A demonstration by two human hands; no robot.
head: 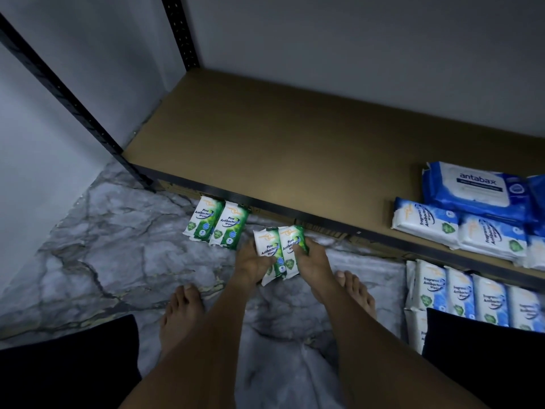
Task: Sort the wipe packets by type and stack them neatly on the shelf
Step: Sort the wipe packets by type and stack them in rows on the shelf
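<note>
Two green pine antibacterial wipe packets (277, 246) are held side by side just below the shelf's front edge. My left hand (250, 262) grips their left side and my right hand (312, 258) grips the right side. Two more green pine packets (216, 224) stand on the floor against the shelf edge, to the left. The brown shelf board (295, 143) carries blue fragrance-free packets (460, 228) and a large blue antabax pack (472, 187) at its right end.
A row of blue fragrance packets (472, 296) stands on the marble floor (118, 261) below the shelf at right. Black shelf uprights (73, 104) rise at left and rear. My bare feet (180, 314) stand under my arms.
</note>
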